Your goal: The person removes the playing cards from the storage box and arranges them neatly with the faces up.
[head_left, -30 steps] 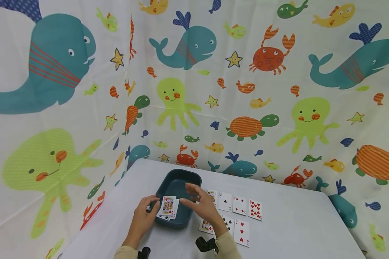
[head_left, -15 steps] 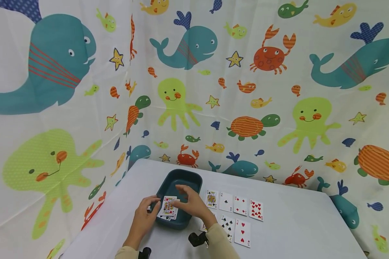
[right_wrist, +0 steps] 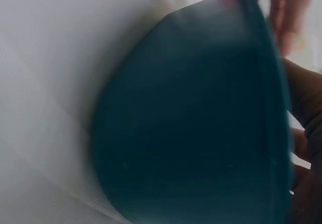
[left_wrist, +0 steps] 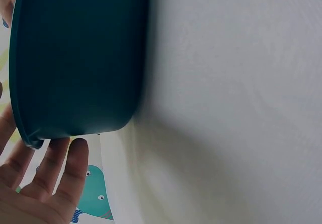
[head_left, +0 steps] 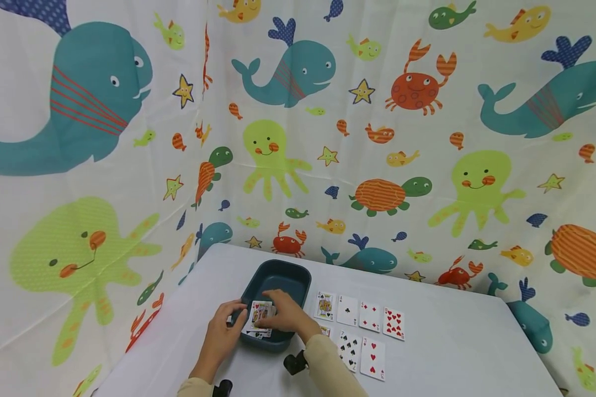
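Observation:
A dark teal bin stands on the white table, and a small pile of playing cards with a red-suited face card on top lies at its near end. At the bin's left rim, my left hand stays with fingers extended; in the left wrist view the fingers touch or nearly touch the outer wall below the rim. My right hand reaches over the right rim, its thumb at the face card and its other fingers spread beyond it. Whether the thumb touches the card is unclear.
Right of the bin, playing cards lie face up in two rows, among them a ten of hearts and a three of hearts. My right forearm partly covers the nearer row. A sea-animal curtain hangs behind the table.
My right hand has moved left and down, from above the bin's right side to the card pile. My left hand has stayed at the left rim.

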A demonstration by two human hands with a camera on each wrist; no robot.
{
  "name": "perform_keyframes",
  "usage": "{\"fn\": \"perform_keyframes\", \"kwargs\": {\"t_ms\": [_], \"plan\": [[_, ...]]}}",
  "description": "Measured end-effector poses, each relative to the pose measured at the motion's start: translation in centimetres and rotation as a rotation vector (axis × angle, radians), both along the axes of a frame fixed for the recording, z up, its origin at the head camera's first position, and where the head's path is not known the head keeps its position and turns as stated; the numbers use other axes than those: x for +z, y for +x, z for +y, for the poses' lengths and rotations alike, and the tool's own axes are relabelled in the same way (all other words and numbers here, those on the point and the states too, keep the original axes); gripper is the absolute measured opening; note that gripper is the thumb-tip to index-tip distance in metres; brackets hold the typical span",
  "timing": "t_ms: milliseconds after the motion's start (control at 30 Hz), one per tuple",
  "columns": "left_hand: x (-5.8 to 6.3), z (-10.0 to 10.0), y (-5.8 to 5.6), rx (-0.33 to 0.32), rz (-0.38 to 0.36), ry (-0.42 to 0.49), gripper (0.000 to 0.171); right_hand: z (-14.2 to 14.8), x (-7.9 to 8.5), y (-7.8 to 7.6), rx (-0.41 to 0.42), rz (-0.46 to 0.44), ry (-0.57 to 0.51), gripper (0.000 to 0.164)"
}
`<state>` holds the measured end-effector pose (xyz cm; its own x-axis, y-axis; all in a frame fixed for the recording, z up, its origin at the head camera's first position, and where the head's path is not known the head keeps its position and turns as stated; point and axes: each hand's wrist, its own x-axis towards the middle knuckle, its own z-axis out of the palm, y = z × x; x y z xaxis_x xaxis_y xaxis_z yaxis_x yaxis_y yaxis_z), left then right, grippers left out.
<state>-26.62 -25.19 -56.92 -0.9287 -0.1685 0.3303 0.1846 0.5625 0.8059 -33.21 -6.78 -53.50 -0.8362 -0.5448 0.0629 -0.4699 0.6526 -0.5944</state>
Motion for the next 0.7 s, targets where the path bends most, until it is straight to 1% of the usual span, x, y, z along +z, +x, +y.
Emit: {"fn": "perform_keyframes", "kwargs": {"t_ms": [133,267,500,600,700], "plan": [[-0.1,-0.2,0.1,-0.007,0.03,-0.005,0.022,-0.7,-0.4,-0.3,0.016,0.058,0.125,0.079],[-0.1,-0.3,0.1,-0.005,0.028,0.009,0.021,-1.4,-0.7,-0.3,0.029,0.094,0.215,0.08],[-0.1,-0.3,0.1,-0.006,0.016,0.017,0.021,-2.0,-1.3,-0.3,0.037,0.15,0.353,0.074],[0.1,-0.3,0.0,-0.004,-0.002,0.02,0.021,-2.1,-1.4,-0.3,0.036,0.155,0.368,0.071],[0.1,-0.4,0.0,-0.007,0.003,0.015,0.021,-2.2,-1.3,-0.4,0.033,0.146,0.354,0.072]]}}
